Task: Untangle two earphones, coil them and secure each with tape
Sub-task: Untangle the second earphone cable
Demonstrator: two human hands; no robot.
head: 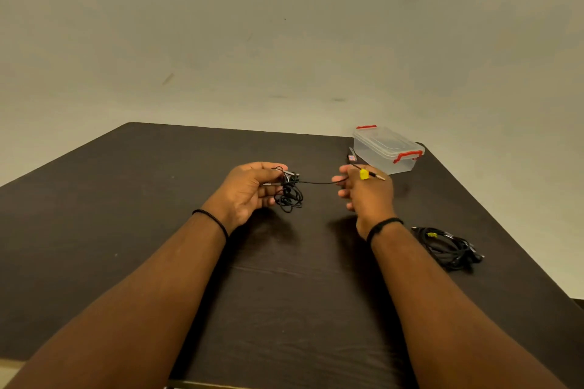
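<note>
My left hand (249,189) grips a tangled bundle of black earphone wire (289,194) held a little above the dark table (158,215). One strand runs taut from the bundle to my right hand (366,193), which pinches it near its end. A yellow tag (364,174) and the metal jack plug (377,176) stick out over the back of that hand. A second coil of black earphone wire (448,248) with a small yellow mark lies on the table to the right of my right wrist.
A clear plastic box (387,150) with red clips stands at the table's far right corner. A small dark flat item (351,156) lies beside its left side. The table's right edge runs close behind the second coil.
</note>
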